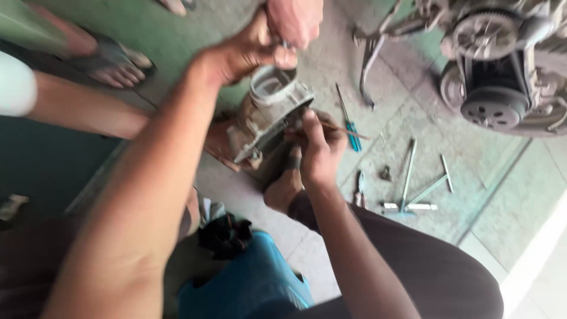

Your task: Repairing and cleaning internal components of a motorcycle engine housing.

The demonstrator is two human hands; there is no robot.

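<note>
A grey metal engine part point(269, 115) with a round open bore stands tilted on the floor in front of me. My left hand point(245, 53) grips its upper rim, thumb pressed at the bore's edge. Another person's hand point(295, 20) comes down from above and touches the same rim. My right hand point(316, 147) holds a thin brownish rod point(348, 131) against the side of the part. A bare foot point(283, 189) sits under the part, next to my right wrist.
A blue-handled screwdriver point(352, 133), pliers point(359, 188) and several T-handle wrenches point(413, 189) lie on the concrete floor to the right. A scooter engine point(496, 71) stands at top right. A sandalled foot point(115, 62) and a forearm point(82, 109) are at left. Blue cloth point(248, 283) is below.
</note>
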